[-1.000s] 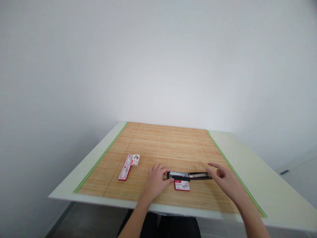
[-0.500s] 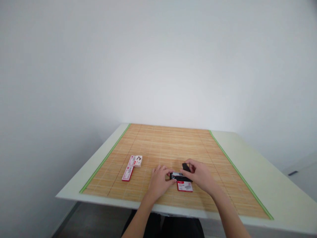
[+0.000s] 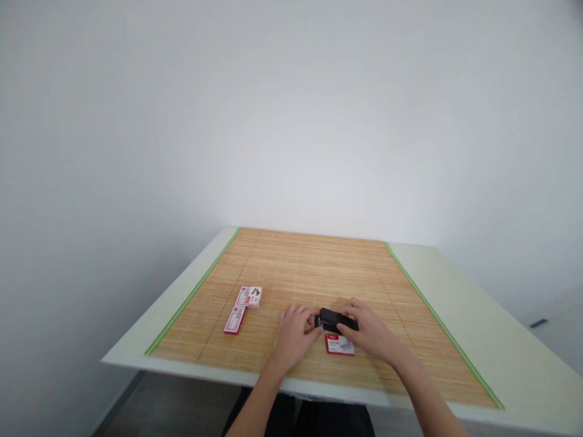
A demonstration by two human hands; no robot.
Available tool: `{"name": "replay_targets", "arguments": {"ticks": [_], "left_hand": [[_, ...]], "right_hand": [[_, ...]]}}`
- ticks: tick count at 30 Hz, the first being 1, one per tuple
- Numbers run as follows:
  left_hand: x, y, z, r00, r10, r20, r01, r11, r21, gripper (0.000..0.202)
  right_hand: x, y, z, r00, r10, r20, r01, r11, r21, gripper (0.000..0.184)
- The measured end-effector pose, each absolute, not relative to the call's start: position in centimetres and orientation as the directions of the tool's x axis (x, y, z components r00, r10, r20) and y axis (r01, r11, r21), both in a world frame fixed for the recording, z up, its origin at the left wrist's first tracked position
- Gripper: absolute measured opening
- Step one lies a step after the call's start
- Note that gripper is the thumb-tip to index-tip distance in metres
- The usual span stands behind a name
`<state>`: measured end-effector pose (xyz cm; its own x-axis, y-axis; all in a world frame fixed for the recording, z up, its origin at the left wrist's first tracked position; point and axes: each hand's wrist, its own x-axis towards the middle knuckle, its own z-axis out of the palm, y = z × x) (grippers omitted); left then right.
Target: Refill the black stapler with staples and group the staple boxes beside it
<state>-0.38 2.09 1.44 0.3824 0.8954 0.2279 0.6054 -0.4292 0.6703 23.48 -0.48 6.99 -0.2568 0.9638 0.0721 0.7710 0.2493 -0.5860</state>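
Observation:
A black stapler (image 3: 334, 317) lies on the bamboo mat (image 3: 314, 261), its top arm lowered over the base with a narrow gap still visible. My left hand (image 3: 294, 332) pinches the stapler's left end between thumb and fingers. Around the right part of the stapler my right hand (image 3: 367, 326) is closed, with the thumb on the near side and fingers on the far side. Just in front of the stapler, a red and white staple box (image 3: 340, 345) lies flat on the mat.
To the left, two flat red and white boxes (image 3: 235, 319) lie end to end, with a small white box (image 3: 254, 297) bearing a stapler picture beside the farther one. The white table (image 3: 473, 315) shows around the mat, and a wall (image 3: 310, 121) stands behind.
The stapler's top arm, raised before with the inner tray exposed, has swung down over the base. My right hand has moved with it; my left hand stays at the left end.

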Motion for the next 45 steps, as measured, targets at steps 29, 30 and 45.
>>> {"name": "replay_targets", "arguments": {"ticks": [29,30,45], "left_hand": [[-0.4,-0.3,2.8,0.431,0.886,0.174,0.669,-0.443,0.596,0.051],[-1.2,0.0,2.8,0.445,0.882,0.154,0.655,-0.438,0.615,0.061],[0.6,0.9,3.0,0.609,0.766,0.207,0.482,-0.564,0.670,0.065]], "right_hand": [[24.3,-4.3,0.5,0.307,0.947,0.098,0.652,-0.134,-0.746,0.064],[24.2,-4.3,0.6,0.301,0.949,0.093,0.658,-0.135,-0.741,0.063],[21.3,-4.7,1.6,0.139,0.987,0.084,0.618,-0.020,-0.786,0.060]]}}
